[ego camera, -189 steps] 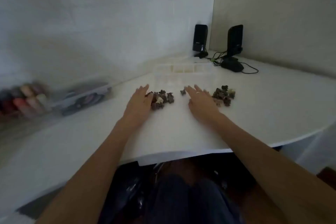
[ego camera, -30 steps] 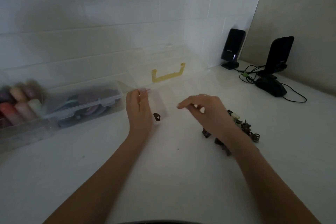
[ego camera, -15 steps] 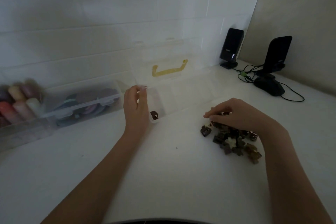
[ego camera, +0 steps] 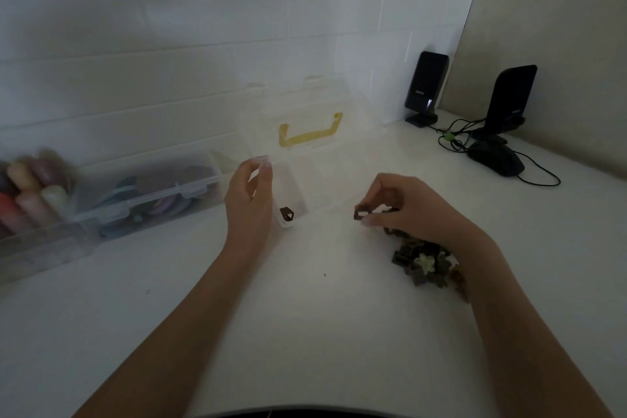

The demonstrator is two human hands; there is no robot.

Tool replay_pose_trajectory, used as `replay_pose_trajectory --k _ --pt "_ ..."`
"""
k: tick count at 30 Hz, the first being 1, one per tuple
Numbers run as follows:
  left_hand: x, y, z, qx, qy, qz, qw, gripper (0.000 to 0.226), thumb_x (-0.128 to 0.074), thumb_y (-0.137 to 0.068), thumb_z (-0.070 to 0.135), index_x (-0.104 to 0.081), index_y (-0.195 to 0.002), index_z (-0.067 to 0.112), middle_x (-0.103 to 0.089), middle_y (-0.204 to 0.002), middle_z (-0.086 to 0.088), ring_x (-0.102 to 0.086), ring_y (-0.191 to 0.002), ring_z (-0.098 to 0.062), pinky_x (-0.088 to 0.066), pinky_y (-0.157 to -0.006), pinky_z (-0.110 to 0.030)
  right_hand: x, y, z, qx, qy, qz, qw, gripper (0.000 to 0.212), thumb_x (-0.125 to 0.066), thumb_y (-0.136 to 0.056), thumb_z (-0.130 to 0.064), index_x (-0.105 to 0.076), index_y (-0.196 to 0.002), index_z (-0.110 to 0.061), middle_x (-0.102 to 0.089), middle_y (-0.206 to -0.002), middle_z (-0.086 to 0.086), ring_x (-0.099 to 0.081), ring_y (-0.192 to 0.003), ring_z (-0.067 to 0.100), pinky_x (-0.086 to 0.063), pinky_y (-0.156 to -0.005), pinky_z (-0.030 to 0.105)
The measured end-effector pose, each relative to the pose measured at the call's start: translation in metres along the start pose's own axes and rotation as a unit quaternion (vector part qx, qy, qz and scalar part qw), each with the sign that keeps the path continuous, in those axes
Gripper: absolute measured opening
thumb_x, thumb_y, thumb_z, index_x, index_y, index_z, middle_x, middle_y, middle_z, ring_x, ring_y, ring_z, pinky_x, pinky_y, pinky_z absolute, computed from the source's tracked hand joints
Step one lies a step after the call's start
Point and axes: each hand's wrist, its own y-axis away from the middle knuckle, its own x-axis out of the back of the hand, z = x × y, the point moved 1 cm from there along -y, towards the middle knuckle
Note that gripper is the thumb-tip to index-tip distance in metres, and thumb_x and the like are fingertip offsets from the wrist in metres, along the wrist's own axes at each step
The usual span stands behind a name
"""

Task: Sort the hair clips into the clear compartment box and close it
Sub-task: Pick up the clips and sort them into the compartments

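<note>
The clear compartment box (ego camera: 305, 176) stands open on the white table, its lid with a yellow handle (ego camera: 309, 136) tilted up against the wall. One dark hair clip (ego camera: 287, 214) lies in the box's near left compartment. My left hand (ego camera: 249, 200) grips the box's left end. My right hand (ego camera: 407, 210) pinches a small dark hair clip (ego camera: 359, 214) between thumb and fingers, just right of the box's front. A pile of dark clips with one pale clip (ego camera: 424, 263) lies under my right wrist.
A closed clear storage case (ego camera: 146, 193) with coloured round items sits at the left, beside blurred coloured tubes (ego camera: 30, 190). Two black speakers (ego camera: 425, 88) (ego camera: 510, 98), a black mouse (ego camera: 497, 159) and cables occupy the far right corner.
My right hand has lifted one dark clip off the pile and carried it left toward the box. My left hand stays on the box's left end.
</note>
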Motion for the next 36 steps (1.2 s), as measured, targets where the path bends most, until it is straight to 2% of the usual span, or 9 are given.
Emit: replay_pose_trajectory --k 3,6,12,18,22,26,28,31,36 --pt "-0.002 0.006 0.007 -0.02 -0.019 -0.012 1.0 0.014 -0.047 -0.098 0.027 -0.056 -0.09 0.034 -0.062 -0.098 0.019 -0.062 -0.09 -0.008 -0.049 -0.081 -0.018 -0.001 -0.001 -0.006 0.03 -0.048 0.042 0.998 0.017 -0.077 -0.074 -0.01 -0.063 -0.081 -0.013 -0.072 -0.081 -0.005 -0.066 -0.069 0.026 -0.054 -0.069 0.042" --pt "-0.004 0.011 0.01 -0.039 -0.038 -0.023 0.998 0.009 -0.047 -0.098 0.023 -0.056 -0.096 0.023 -0.06 -0.094 0.021 -0.06 -0.086 -0.004 -0.045 -0.071 -0.007 -0.006 -0.004 -0.01 0.042 -0.126 0.055 0.99 0.016 -0.074 -0.075 -0.003 -0.064 -0.084 -0.012 -0.072 -0.08 -0.001 -0.064 -0.066 0.022 -0.054 -0.068 0.037" --pt "-0.006 0.015 0.011 -0.053 -0.043 -0.029 0.997 0.013 -0.049 -0.097 0.019 -0.057 -0.103 0.01 -0.06 -0.093 0.013 -0.057 -0.081 -0.002 -0.042 -0.067 -0.004 -0.017 -0.007 -0.02 0.068 -0.153 0.102 0.981 0.014 -0.07 -0.08 -0.003 -0.059 -0.088 -0.009 -0.069 -0.074 -0.001 -0.06 -0.061 0.019 -0.052 -0.064 0.029" --pt "-0.008 0.017 0.014 -0.075 -0.068 -0.034 0.994 0.011 -0.046 -0.098 0.018 -0.056 -0.099 0.014 -0.062 -0.092 0.012 -0.057 -0.08 0.001 -0.042 -0.067 -0.006 -0.038 -0.007 -0.037 0.16 -0.107 0.251 0.949 0.011 -0.072 -0.079 -0.006 -0.061 -0.077 -0.008 -0.064 -0.077 -0.005 -0.059 -0.068 0.021 -0.05 -0.067 0.024" --pt "-0.008 0.019 0.015 -0.094 -0.089 -0.04 0.991 0.01 -0.044 -0.099 0.019 -0.054 -0.098 0.017 -0.058 -0.086 0.016 -0.055 -0.074 0.007 -0.04 -0.066 -0.004 -0.06 -0.009 -0.033 0.208 0.052 0.218 0.952 0.006 -0.072 -0.08 -0.018 -0.071 -0.084 -0.015 -0.07 -0.085 -0.008 -0.057 -0.08 0.009 -0.047 -0.075 0.02" --pt "-0.007 0.019 0.014 -0.105 -0.1 -0.035 0.989 0.011 -0.044 -0.099 0.02 -0.055 -0.099 0.017 -0.06 -0.089 0.017 -0.056 -0.078 0.008 -0.041 -0.07 -0.006 -0.068 -0.012 -0.024 0.237 0.159 0.17 0.943 0.022 -0.058 -0.086 -0.03 -0.072 -0.101 -0.022 -0.07 -0.106 -0.007 -0.056 -0.095 0.011 -0.044 -0.086 0.02" --pt "-0.007 0.018 0.014 -0.098 -0.096 -0.034 0.99 0.01 -0.045 -0.099 0.02 -0.054 -0.098 0.018 -0.06 -0.09 0.018 -0.057 -0.078 0.009 -0.042 -0.072 -0.007 -0.063 -0.012 -0.027 0.225 0.12 0.174 0.951 0.019 -0.06 -0.087 -0.026 -0.073 -0.101 -0.022 -0.07 -0.107 -0.007 -0.057 -0.096 0.008 -0.043 -0.088 0.016" --pt "-0.008 0.017 0.015 -0.086 -0.09 -0.033 0.992 0.009 -0.045 -0.099 0.02 -0.053 -0.095 0.018 -0.06 -0.088 0.018 -0.057 -0.076 0.009 -0.041 -0.068 -0.005 -0.046 -0.008 -0.032 0.165 0.039 0.199 0.965 0.018 -0.063 -0.087 -0.014 -0.072 -0.1 -0.022 -0.071 -0.095 -0.011 -0.063 -0.082 0.004 -0.048 -0.073 0.013" --pt "-0.006 0.017 0.015 -0.078 -0.078 -0.028 0.994 0.011 -0.045 -0.098 0.02 -0.054 -0.092 0.022 -0.062 -0.088 0.017 -0.06 -0.08 -0.003 -0.043 -0.07 -0.012 -0.011 -0.001 -0.021 0.055 0.073 0.209 0.974 0.014 -0.056 -0.083 -0.019 -0.066 -0.078 -0.028 -0.069 -0.069 -0.009 -0.067 -0.065 0.013 -0.056 -0.061 0.031"
